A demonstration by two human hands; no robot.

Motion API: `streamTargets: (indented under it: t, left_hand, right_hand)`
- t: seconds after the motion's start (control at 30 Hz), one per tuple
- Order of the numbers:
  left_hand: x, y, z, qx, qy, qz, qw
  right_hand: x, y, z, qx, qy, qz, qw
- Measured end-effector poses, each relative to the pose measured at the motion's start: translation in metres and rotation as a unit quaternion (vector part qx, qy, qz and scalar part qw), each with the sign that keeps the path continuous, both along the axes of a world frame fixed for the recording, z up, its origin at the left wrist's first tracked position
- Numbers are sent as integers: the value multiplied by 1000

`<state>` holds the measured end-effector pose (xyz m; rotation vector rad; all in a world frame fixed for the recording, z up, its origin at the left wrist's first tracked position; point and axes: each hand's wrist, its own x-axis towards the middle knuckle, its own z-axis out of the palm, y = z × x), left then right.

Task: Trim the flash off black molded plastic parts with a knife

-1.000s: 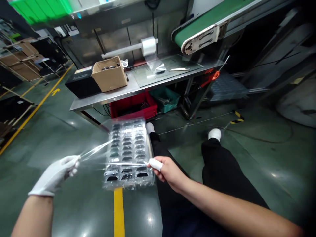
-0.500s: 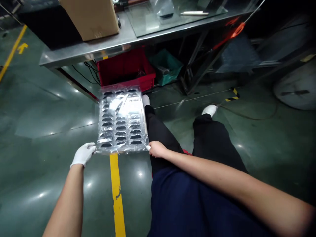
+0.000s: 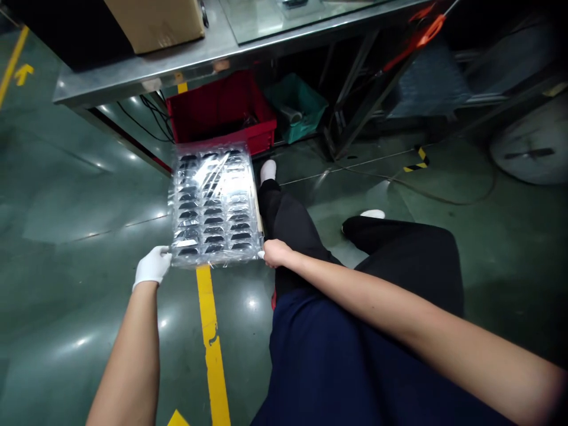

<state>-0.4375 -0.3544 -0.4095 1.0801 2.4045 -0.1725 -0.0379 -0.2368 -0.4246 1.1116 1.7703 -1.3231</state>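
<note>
- Here is the tray (image 3: 213,220), left of the legs and on the near side of the metal table (image 3: 102,87), its rows of pockets lined up in three columns with dark pieces (image 3: 215,239) showing inside.
- Over it lies clear film (image 3: 239,257), shiny and wrinkled, throwing a bright glare across the far half; what bears the tray underneath cannot be made out.
- On the left, the left hand (image 3: 153,266), in a white glove, is at the near left corner, thumb and fingers clamped together on the clear film.
- Across on the right, the right hand (image 3: 276,253) has the near right corner, bare apart from white covering at the tip, its fingers curled and pinched on the clear film; the exact contact is small and hard to read.
- So both hands hold the near edge, one at each end, with the tray between them.
- Just past the far edge sits a red bin (image 3: 265,137), partly overlapped in view by the film, and beside it on the right a teal bin (image 3: 306,121), both under the metal table.
- Up on the table, far left, a cardboard box (image 3: 157,26) stands next to a black box (image 3: 80,32), with a glass sheet (image 3: 266,25) to their right.
- Down on the floor, a yellow line (image 3: 213,349) runs from the tray's near edge toward the person.
</note>
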Motion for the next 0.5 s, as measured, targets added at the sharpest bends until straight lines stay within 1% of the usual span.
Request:
streamTargets:
  t: [0.2, 0.33, 0.5]
  left_hand:
    - [-4, -2, -12, 3, 6, 27, 1000]
    - [-7, 2, -14, 12, -9, 39, 999]
    - [-8, 6, -16, 9, -12, 53, 998]
  right_hand:
    - [1, 12, 0, 3, 0, 31, 1000]
    - [1, 19, 3, 25, 9, 48, 998]
    - [0, 22, -1, 60, 15, 68, 996]
